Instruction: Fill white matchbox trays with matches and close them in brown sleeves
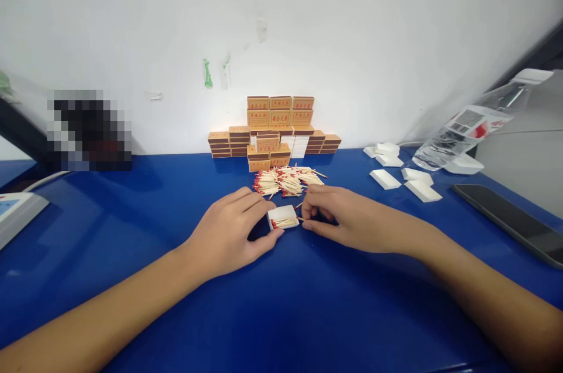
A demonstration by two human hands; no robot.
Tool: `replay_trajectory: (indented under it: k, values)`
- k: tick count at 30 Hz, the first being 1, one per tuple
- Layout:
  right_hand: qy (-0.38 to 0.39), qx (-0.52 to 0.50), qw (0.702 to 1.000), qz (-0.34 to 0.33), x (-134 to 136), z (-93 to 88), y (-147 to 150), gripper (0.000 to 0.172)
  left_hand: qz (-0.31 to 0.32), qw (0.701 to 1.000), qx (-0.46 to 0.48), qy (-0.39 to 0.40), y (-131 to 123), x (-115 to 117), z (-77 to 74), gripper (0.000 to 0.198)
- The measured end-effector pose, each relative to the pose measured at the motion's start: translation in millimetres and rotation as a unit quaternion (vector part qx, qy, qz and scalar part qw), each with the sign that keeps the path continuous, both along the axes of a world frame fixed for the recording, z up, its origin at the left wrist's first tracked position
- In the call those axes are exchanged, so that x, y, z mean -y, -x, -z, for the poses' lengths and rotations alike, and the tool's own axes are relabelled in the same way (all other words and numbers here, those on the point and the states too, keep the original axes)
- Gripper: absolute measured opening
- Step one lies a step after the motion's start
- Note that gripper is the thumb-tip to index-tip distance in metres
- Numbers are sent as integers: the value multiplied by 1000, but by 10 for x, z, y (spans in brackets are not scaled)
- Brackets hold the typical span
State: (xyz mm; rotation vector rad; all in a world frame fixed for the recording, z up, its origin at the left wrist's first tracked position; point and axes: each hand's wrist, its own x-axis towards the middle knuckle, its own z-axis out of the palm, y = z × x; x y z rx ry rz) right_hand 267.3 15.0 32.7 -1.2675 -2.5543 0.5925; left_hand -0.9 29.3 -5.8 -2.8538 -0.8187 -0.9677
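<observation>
A small white matchbox tray with a few red-tipped matches in it lies on the blue table. My left hand grips the tray's left side between thumb and fingers. My right hand is curled at the tray's right side, fingertips pinching a match against its edge. Just behind the hands lies a loose pile of red-tipped matches.
Stacked orange matchboxes stand against the white wall. Several empty white trays lie to the right, beside a tilted plastic water bottle and a dark phone. A white device sits at the left edge.
</observation>
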Motion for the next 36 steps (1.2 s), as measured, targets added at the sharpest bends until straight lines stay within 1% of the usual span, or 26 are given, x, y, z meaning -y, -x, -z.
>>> replay_trajectory:
  k: [3, 6, 8, 11, 14, 16, 21, 24, 26, 28, 32, 34, 36]
  values:
    - [-33, -24, 999, 6, 15, -8, 36, 12, 2, 1000, 1, 2, 0, 10, -2, 22]
    - [-92, -63, 994, 14, 51, 13, 99, 10, 21, 1000, 4, 4, 1, 24, -3, 23]
    - [-107, -76, 991, -1, 69, 55, 138, 6, 37, 999, 6, 3, 2, 29, -4, 24]
    - [-98, -75, 992, -27, 69, 112, 154, 6, 47, 999, 11, -4, 1, 29, -7, 24]
    - [-97, -71, 993, -15, 61, 114, 137, 9, 47, 999, 10, -10, -2, 27, -8, 25]
    - [-90, -66, 994, -5, 70, 96, 139, 8, 49, 999, 12, -11, -4, 28, -8, 25]
    - [-59, -31, 998, -10, 109, 72, 187, 9, 55, 998, 11, -10, -3, 29, -13, 21]
    - [-80, -50, 996, -3, 74, 67, 147, 11, 52, 999, 6, -6, -2, 28, -14, 22]
    - [-106, -62, 992, 19, 15, 72, 83, 12, 47, 999, 3, 0, -1, 28, -14, 23]
    - [-117, -44, 991, 43, -58, 93, 8, 12, 40, 999, 2, 9, -1, 28, -14, 22]
    - [-74, 10, 996, 50, -178, 157, -104, 12, 25, 999, -3, 19, 0, 29, -22, 22]
    - [-47, 10, 998, 43, -196, 161, -123, 15, 19, 1000, -7, 21, -1, 28, -27, 22]
    - [-37, 2, 998, 44, -178, 136, -111, 18, 14, 999, -8, 33, -3, 28, -31, 21]
